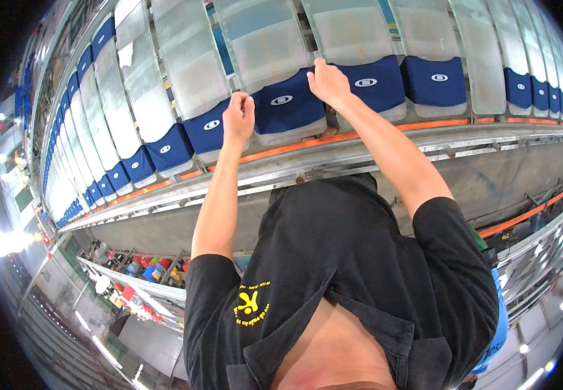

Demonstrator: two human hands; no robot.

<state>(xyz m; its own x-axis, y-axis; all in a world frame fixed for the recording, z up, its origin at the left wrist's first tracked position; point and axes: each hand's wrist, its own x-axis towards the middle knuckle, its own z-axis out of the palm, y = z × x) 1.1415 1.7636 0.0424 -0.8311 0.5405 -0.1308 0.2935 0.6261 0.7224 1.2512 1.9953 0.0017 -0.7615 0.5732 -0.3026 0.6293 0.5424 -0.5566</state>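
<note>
- A long row of clear plastic sleeves (262,39) with navy blue fabric ends hangs along a metal rail (359,146), curving from 9 o'clock up across 12 to 3 o'clock
- An orange strip (307,144) runs along the rail just under the navy ends
- A person's black shirt (346,260) with a yellow chest emblem fills 5 to 6 o'clock, hiding the rail's middle underside
- The navy end (288,104) at 12 o'clock carries a small white oval label, as do its neighbours
- Red, blue and white items sit on a lower rack (145,270) at 8 o'clock, too small to make out
- The right hand (328,81) lies on that navy end's upper right corner, fingers curled and pressed together over its edge
- The left hand (238,117) is just at 9 o'clock of the same end, fingers closed into a loose fist; whether they pinch its edge cannot be told
</note>
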